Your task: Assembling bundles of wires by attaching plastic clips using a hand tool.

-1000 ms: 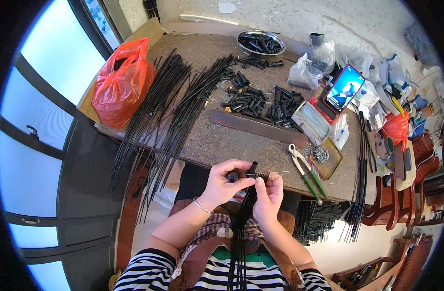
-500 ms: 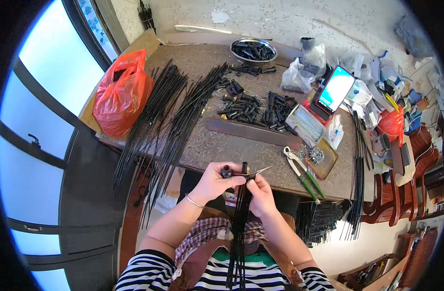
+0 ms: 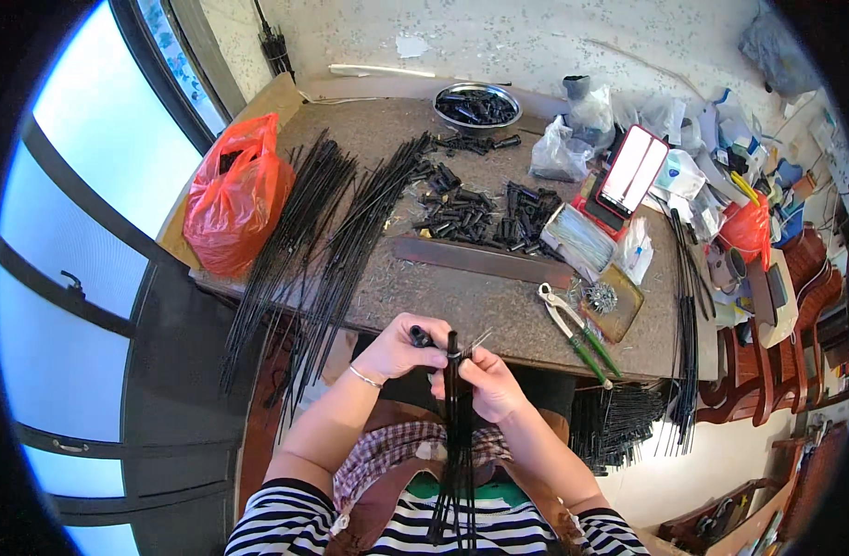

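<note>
The left hand (image 3: 399,352) grips a black cylindrical piece (image 3: 422,336) beside a bundle of thin black rods (image 3: 456,422), the right hand (image 3: 492,387) holds that bundle near its upper end, and fine wire (image 3: 482,338) sticks out just above that hand; on the surface (image 3: 415,301) beyond lie green-handled pliers (image 3: 577,332), a brown bar (image 3: 485,260) and a red bag (image 3: 234,208)

**Small workshop in a home-like room**

A worktable (image 3: 443,296) is strewn with black tubular pieces (image 3: 462,218); black rods (image 3: 290,232) are laid at left, green-handled pincers (image 3: 585,352) at the near right. A homely look is lent by patterned wallpaper (image 3: 517,46) and, at right, wooden chairs (image 3: 806,248).
</note>
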Demonstrator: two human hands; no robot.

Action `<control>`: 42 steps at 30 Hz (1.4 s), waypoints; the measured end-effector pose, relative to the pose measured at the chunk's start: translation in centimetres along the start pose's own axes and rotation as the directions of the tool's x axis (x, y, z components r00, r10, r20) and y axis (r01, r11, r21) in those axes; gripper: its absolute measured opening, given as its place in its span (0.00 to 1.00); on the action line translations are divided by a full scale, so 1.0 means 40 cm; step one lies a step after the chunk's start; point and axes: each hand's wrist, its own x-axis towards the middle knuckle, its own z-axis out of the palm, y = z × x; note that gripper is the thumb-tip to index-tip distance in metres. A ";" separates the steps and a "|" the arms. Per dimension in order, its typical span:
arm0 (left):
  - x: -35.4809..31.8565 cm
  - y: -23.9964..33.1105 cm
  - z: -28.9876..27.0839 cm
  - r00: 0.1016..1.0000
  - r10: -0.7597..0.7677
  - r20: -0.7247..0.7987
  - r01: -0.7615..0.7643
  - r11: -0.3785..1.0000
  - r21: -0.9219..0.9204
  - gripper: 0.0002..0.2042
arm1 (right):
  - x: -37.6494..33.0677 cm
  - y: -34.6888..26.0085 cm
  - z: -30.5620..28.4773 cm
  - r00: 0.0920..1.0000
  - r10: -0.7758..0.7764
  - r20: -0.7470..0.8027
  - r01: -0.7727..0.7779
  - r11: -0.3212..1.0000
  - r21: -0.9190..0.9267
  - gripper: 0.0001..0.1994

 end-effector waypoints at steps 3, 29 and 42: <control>0.016 0.011 -0.006 0.994 0.110 -0.021 -0.103 0.974 0.200 0.08 | 0.008 -0.003 -0.012 0.999 0.006 -0.048 0.000 0.992 0.125 0.08; 0.069 0.105 0.028 0.986 0.038 0.161 -0.087 0.947 0.309 0.09 | -0.002 0.022 0.015 0.932 -0.257 -0.256 0.246 0.966 -0.074 0.05; 0.062 0.106 0.026 0.971 0.133 0.201 -0.240 0.601 0.762 0.06 | 0.000 0.018 0.012 0.943 -0.219 -0.251 0.227 0.974 0.005 0.05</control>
